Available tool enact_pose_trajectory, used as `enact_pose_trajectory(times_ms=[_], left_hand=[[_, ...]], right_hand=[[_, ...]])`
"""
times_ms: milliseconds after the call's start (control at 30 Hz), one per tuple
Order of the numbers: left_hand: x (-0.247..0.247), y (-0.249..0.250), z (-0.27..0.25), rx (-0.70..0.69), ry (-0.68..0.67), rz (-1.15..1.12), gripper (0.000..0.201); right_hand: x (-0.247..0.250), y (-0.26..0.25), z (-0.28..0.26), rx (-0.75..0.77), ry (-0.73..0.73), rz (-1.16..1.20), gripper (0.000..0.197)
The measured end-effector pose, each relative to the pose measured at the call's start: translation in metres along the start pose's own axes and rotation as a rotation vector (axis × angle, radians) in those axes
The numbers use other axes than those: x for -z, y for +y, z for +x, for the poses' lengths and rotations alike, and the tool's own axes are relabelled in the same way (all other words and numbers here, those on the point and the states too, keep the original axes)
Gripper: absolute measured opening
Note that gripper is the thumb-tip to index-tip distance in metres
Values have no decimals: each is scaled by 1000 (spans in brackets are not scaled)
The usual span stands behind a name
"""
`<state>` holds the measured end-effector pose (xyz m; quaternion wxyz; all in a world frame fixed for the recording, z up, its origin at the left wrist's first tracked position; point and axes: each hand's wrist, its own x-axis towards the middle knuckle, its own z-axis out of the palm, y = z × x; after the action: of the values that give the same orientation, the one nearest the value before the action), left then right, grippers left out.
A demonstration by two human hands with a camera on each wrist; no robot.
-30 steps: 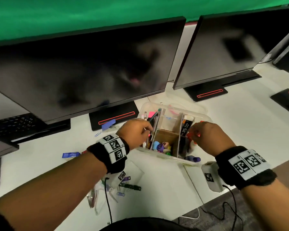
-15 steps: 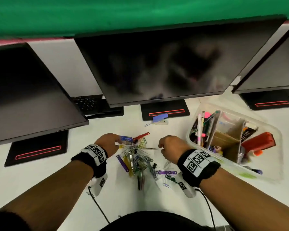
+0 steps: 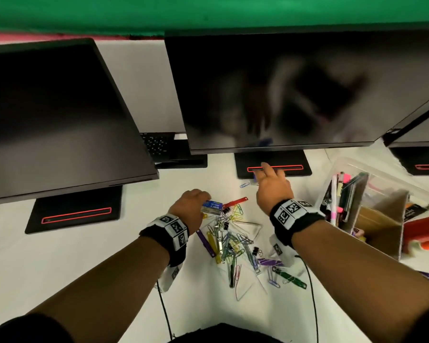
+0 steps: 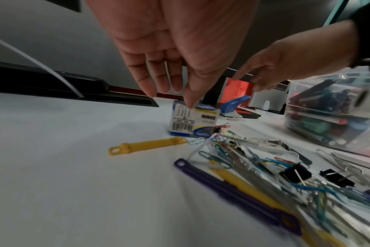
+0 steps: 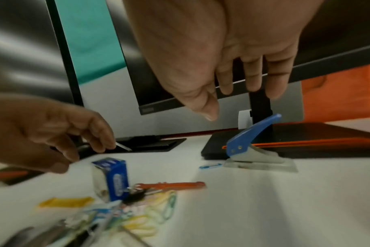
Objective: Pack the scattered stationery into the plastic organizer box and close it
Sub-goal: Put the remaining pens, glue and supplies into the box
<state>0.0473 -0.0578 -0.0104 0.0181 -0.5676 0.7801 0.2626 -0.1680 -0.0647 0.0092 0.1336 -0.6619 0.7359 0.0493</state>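
The clear organizer box (image 3: pixel 342 169) holds pens and markers (image 3: pixel 338 196); left hand (image 3: pixel 188 206) and right hand (image 3: pixel 273 186) hover loose-fingered, holding nothing.

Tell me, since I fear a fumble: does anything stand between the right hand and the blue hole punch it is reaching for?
Nothing visible does. The right hand hangs open above the blue hole punch, which stands by the monitor base. Only a loose blue paper clip lies beside it, clear of the path.

Black wristbands (image 3: pixel 298 222) with white square-code tags, thin black cables (image 3: pixel 312 288) trailing, dark short sleeves.
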Motion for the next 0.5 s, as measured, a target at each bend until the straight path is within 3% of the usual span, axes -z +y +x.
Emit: enact_pose_trajectory(times_ms=[100,167,367,500], left_hand=[[-3,13,9,-53,-129,110,67],[-8,15,12,-53,-178,194,65],[-12,15,14,-70,-190,361,43],[-12,11,14,16,-193,291,43]], right_hand=[[-1,1,18,22,-124,-174,65],[-6,0,22,12,-189,-256,63],[-16,-1,19,-5,-43,-294,50],[-7,11,31,-19,-91,-320,54]])
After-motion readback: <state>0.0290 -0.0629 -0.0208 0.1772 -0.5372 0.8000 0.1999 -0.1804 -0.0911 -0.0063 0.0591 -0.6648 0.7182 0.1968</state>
